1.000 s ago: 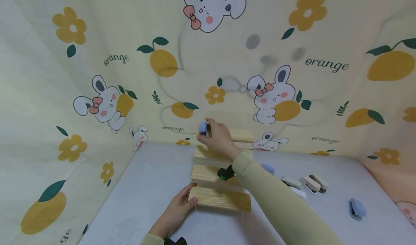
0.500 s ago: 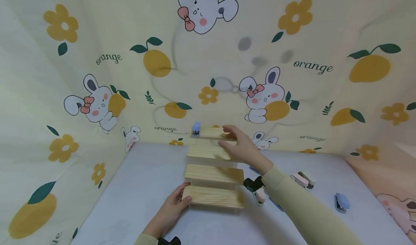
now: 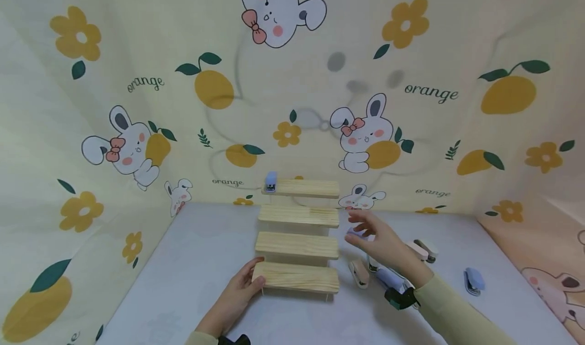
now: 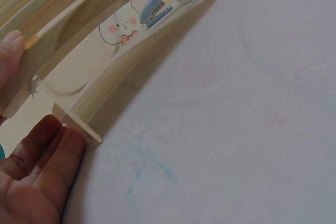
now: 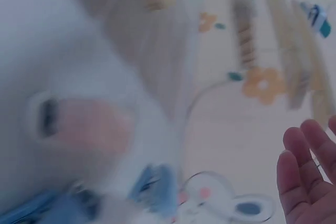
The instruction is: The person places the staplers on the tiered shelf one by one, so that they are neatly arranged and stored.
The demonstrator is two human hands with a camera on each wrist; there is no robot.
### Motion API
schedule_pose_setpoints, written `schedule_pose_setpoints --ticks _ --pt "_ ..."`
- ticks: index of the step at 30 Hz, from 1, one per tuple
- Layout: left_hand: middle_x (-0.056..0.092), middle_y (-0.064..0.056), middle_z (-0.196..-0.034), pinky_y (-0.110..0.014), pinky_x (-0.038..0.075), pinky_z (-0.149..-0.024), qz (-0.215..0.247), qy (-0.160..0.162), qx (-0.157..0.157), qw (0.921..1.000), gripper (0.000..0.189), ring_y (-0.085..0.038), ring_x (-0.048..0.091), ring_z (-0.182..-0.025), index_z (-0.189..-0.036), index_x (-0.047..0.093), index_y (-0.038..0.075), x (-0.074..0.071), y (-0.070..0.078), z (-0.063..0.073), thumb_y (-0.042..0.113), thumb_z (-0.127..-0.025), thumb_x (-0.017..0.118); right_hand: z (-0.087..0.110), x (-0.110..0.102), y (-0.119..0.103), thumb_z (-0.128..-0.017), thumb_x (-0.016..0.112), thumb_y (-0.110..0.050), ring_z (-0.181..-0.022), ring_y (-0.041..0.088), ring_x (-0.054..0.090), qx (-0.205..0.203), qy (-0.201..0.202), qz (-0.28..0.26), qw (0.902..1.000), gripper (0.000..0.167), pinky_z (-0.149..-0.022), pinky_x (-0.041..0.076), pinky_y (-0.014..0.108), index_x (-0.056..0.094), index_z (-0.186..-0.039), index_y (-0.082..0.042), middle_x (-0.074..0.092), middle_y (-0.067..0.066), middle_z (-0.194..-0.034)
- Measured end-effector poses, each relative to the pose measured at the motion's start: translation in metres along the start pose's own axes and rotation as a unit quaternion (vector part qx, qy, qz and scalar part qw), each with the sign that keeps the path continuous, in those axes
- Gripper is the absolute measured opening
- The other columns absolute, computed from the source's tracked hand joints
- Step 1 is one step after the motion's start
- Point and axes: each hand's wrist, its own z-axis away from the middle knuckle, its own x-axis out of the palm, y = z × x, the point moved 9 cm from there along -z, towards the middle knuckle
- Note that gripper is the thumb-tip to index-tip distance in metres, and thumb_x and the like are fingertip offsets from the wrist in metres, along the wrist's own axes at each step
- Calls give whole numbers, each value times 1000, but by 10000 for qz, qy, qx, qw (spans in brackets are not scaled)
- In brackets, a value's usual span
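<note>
A tiered wooden display rack [image 3: 296, 275] stands mid-table in the head view. My left hand [image 3: 234, 295] holds the left end of its lowest shelf. The left wrist view shows that thumb [image 4: 11, 51] on the board and the fingers [image 4: 55, 150] below, beside the rack's leg. On the left end of the top shelf sits a small blue stapler [image 3: 271, 181]. Right of the rack, my right hand [image 3: 388, 243] hovers with loosely spread fingers and holds nothing. Beneath and around it lie a pink stapler [image 3: 359, 274] and a blue stapler [image 3: 389, 278], partly covered by the wrist strap.
Farther right are a pale pink stapler [image 3: 417, 251], a grey-green stapler [image 3: 427, 249] and a separate blue stapler [image 3: 474, 281]. Behind the right fingers, another bluish stapler [image 3: 355, 233] is partly hidden. A printed cloth [image 3: 292, 91] encloses the table's back and sides.
My right hand has let go of the blue stapler on the top shelf and moved right and down toward the loose staplers. The left hand stays on the rack; the head view has shifted slightly.
</note>
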Motion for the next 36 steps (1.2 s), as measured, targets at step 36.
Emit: schedule_pose_setpoints --ticks 36 --pt "41 -17 -145 -32 34 -108 122 -13 -23 9999 63 -28 37 -134 -150 33 12 -2 -7 -2 32 -96 59 29 45 81 -68 84 -49 -86 20 36 460 -1365 1642 9759 70 -63 32 32 63 -129 -21 45 1 -97"
